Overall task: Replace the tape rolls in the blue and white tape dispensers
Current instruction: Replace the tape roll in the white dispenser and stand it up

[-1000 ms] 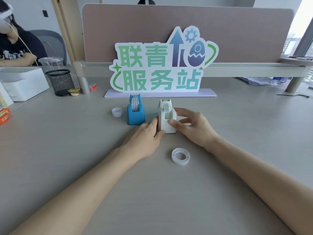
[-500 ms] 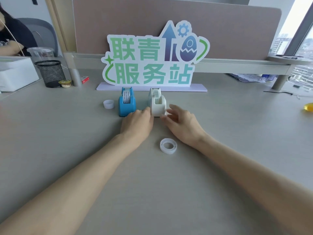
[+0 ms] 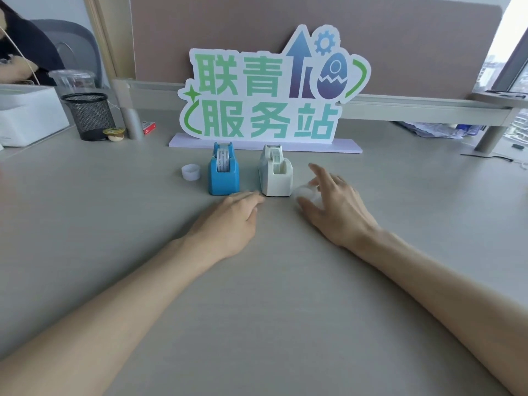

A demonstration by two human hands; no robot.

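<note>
The blue tape dispenser point(image 3: 223, 174) and the white tape dispenser point(image 3: 275, 174) stand side by side on the desk, each with a roll of tape in it. My left hand point(image 3: 228, 221) lies palm down just in front of them, holding nothing, its fingertips near the white dispenser's front corner. My right hand point(image 3: 335, 208) is to the right of the white dispenser. A blurred white tape roll point(image 3: 306, 192) sits between its thumb and fingers, the other fingers spread. A small white empty core point(image 3: 191, 172) stands left of the blue dispenser.
A green and white sign point(image 3: 263, 90) on a lilac base stands right behind the dispensers. At the far left are a black mesh cup point(image 3: 88, 115), a white box point(image 3: 28, 115), a small red box point(image 3: 148, 127) and a seated person point(image 3: 20, 52). A divider panel point(image 3: 400, 38) closes the back.
Both hands have let go of the white dispenser. The loose tape roll that lay on the desk in front is now at my right hand, beside the white dispenser. The camera has moved closer.
</note>
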